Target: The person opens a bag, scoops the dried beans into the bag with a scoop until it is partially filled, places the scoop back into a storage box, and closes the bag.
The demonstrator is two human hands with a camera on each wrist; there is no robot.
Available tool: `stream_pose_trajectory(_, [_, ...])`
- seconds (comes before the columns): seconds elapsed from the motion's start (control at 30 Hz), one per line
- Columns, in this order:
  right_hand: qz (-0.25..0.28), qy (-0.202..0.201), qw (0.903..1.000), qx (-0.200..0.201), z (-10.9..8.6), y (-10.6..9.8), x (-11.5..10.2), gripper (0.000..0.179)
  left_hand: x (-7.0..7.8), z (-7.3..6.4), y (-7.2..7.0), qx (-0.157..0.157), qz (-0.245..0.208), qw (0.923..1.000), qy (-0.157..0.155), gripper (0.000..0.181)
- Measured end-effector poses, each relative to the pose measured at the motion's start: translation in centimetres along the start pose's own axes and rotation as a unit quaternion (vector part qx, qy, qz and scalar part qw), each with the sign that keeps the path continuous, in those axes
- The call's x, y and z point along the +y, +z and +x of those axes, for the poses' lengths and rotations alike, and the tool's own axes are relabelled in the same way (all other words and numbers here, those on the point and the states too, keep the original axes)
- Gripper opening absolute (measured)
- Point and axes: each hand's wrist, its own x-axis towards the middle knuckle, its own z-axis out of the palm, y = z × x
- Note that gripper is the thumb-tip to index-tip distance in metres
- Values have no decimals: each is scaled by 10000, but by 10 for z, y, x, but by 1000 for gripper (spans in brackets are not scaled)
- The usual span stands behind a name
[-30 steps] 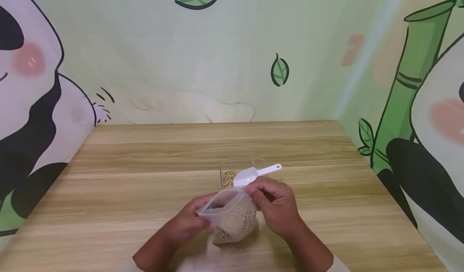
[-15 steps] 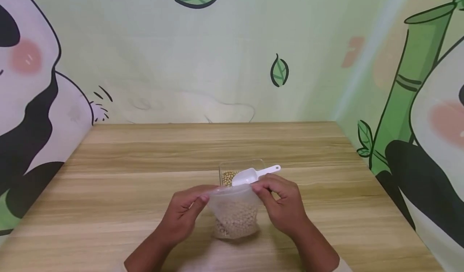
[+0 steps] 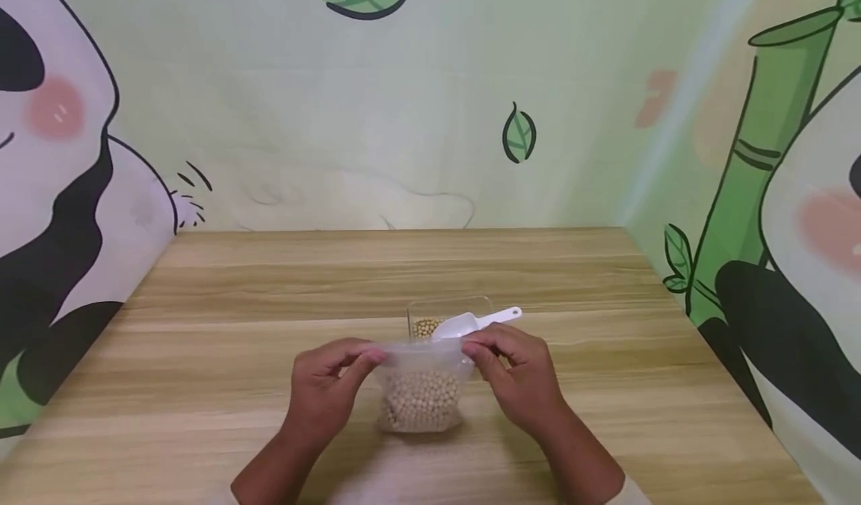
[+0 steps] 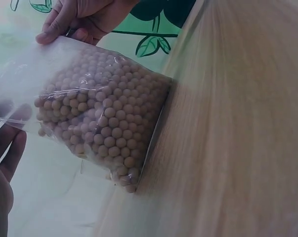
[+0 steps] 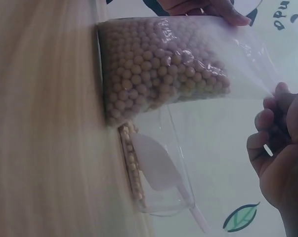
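Note:
A clear plastic bag (image 3: 422, 399) of round, pale beans stands upright on the table, its lower part filled with them. My left hand (image 3: 324, 389) pinches the bag's top left corner between thumb and fingers. At the top right corner, my right hand (image 3: 526, 374) does the same, and the top edge is stretched straight between them. In the left wrist view the beans (image 4: 109, 113) fill the bag down to its bottom edge on the wood. The right wrist view shows the right fingertips (image 5: 282, 89) on the bag's upper edge.
Just behind the bag sits a clear rectangular container (image 3: 412, 312) with more beans (image 3: 427, 328). A white scoop (image 3: 457, 326) lies in it, its handle jutting out over the right side. The wooden table (image 3: 269, 281) meets panda-printed walls (image 3: 430, 116) behind and at both sides.
The bag's mouth has gone from gaping to drawn flat. My left hand has moved from beneath the left side to the top corner, and the bag now stands upright, slightly further left.

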Motion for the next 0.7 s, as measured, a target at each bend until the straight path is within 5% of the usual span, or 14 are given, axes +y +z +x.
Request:
stream_pose_trajectory(0.17, [-446,-248,9987,-83,2,-2,1,9,2,0,0,179,-421,9987,-241,4])
stream_pose_trajectory(0.37, [-850,-565,9948,-62,3,0,2,23,6,2,-1,186,-345,9974,-602,3])
stream_pose_trajectory(0.57, [-852,-614,9944,-105,2,4,2,23,7,1,2,284,-77,9981,-544,4])
stream_pose_trajectory(0.7, [-641,-449,9968,-190,1,5,2,21,5,0,3,237,-361,9979,-473,6])
